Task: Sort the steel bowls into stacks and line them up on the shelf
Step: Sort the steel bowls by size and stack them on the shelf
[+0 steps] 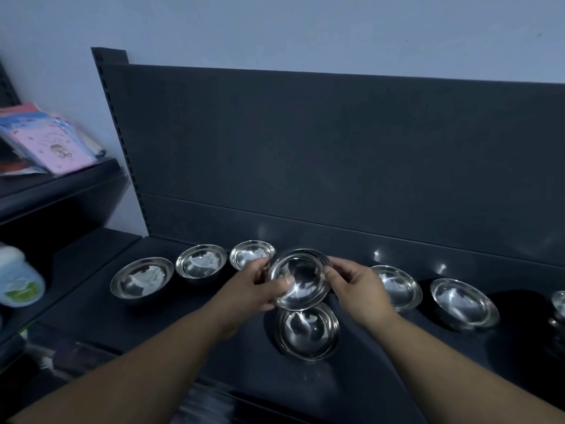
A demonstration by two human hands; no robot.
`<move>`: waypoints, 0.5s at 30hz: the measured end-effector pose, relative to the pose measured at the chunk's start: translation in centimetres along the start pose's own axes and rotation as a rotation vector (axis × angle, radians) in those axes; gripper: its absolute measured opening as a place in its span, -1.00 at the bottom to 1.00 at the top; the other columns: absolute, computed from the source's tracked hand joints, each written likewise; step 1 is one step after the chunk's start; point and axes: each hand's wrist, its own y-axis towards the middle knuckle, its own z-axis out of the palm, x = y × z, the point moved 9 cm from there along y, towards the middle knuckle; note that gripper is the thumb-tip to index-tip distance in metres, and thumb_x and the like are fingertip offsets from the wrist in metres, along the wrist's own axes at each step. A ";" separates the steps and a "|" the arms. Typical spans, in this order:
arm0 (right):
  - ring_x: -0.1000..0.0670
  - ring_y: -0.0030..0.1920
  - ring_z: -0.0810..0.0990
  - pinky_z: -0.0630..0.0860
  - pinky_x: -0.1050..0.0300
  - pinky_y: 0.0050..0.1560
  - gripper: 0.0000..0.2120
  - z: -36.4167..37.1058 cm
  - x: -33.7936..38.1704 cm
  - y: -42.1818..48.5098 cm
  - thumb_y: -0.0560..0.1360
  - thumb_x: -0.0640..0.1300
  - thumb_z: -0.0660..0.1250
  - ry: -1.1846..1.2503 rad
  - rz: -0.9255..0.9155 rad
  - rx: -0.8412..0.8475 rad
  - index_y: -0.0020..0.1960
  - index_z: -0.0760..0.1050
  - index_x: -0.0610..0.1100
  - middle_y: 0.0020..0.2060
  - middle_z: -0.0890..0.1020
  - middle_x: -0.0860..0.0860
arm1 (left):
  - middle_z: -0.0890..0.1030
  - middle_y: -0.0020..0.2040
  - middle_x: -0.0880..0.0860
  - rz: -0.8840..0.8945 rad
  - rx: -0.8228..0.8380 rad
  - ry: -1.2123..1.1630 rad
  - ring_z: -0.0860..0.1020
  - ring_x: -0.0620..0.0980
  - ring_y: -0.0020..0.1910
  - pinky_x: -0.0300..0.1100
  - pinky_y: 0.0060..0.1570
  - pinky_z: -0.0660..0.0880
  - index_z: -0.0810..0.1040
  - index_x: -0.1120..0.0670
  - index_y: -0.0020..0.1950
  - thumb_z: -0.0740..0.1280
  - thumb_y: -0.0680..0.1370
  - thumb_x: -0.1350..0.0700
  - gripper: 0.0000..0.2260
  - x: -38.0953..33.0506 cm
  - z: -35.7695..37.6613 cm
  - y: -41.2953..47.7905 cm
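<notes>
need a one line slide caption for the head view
Both hands, left and right, hold a steel bowl above others on a dark shelf.

eight steel bowls (298, 278), two hands (253, 286)

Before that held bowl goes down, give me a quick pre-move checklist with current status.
1. Held bowl gripped at both rims by left hand and right hand: ok.
2. Bowl held level: not ok, it tilts toward the camera.
3. Front bowl directly below, upright and open: ok.
4. Matching size with front bowl: cannot tell.
5. Row bowls on shelf already stacked: cannot tell.
</notes>
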 end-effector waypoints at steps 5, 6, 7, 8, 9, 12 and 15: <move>0.27 -0.26 0.64 0.56 0.30 -0.10 -0.85 -0.3 -1.8 -0.1 0.53 0.09 0.32 -0.090 0.087 0.030 -0.06 0.66 0.10 -0.28 0.70 0.21 | 0.67 -0.11 -0.01 0.033 -0.226 0.187 0.68 -0.09 -0.27 -0.19 -0.33 0.61 0.56 -0.01 0.18 0.34 0.50 0.22 -0.72 0.6 -0.9 -0.1; 0.29 -0.31 0.62 0.52 0.38 -0.19 -0.82 -0.4 -2.1 0.0 0.53 0.12 0.31 -0.119 0.096 0.041 -0.12 0.66 0.12 -0.32 0.69 0.23 | 0.68 -0.16 0.00 0.009 -0.237 0.206 0.67 -0.08 -0.33 -0.21 -0.37 0.59 0.58 -0.01 0.11 0.33 0.50 0.20 -0.78 0.9 -0.9 -0.2; 0.29 -0.29 0.62 0.51 0.40 -0.20 -0.79 -0.5 -2.5 0.3 0.53 0.14 0.30 -0.154 0.111 0.055 -0.13 0.66 0.10 -0.32 0.70 0.21 | 0.68 -0.20 0.02 -0.026 -0.241 0.208 0.67 -0.05 -0.37 -0.19 -0.39 0.59 0.60 0.01 0.06 0.33 0.50 0.18 -0.83 1.4 -0.9 -0.2; 0.24 -0.21 0.65 0.54 0.34 -0.12 -0.77 -0.5 -3.0 0.6 0.53 0.14 0.30 -0.189 0.127 0.071 -0.08 0.67 0.06 -0.27 0.71 0.17 | 0.68 -0.23 0.04 -0.072 -0.243 0.203 0.66 -0.02 -0.39 -0.16 -0.38 0.60 0.62 0.04 0.02 0.34 0.50 0.16 -0.87 2.1 -0.9 -0.3; 0.14 -0.11 0.67 0.58 0.21 0.00 -0.76 -0.7 -3.6 1.0 0.53 0.13 0.31 -0.220 0.149 0.079 -0.01 0.66 0.02 -0.18 0.72 0.12 | 0.68 -0.24 0.06 -0.120 -0.245 0.202 0.66 0.01 -0.38 -0.13 -0.36 0.62 0.62 0.06 0.00 0.34 0.50 0.15 -0.88 2.7 -0.9 -0.5; -0.03 0.07 0.65 0.52 0.05 0.20 -0.73 -0.8 -5.1 2.2 0.51 0.08 0.34 -0.324 0.209 0.103 0.13 0.61 -0.01 0.03 0.70 0.01 | 0.65 -0.21 0.10 -0.217 -0.253 0.183 0.62 0.00 -0.34 -0.13 -0.39 0.59 0.63 0.11 0.00 0.34 0.50 0.11 -0.85 4.1 -0.7 -0.8; -0.07 0.18 0.59 0.45 0.11 0.22 -0.63 -0.4 -6.4 3.3 0.50 0.10 0.34 -0.412 0.253 0.133 0.22 0.55 -0.05 0.14 0.65 -0.03 | 0.61 -0.24 0.06 -0.240 -0.262 0.235 0.58 -0.05 -0.37 -0.22 -0.47 0.53 0.62 0.12 0.01 0.33 0.51 0.10 -0.85 4.7 -0.3 -0.8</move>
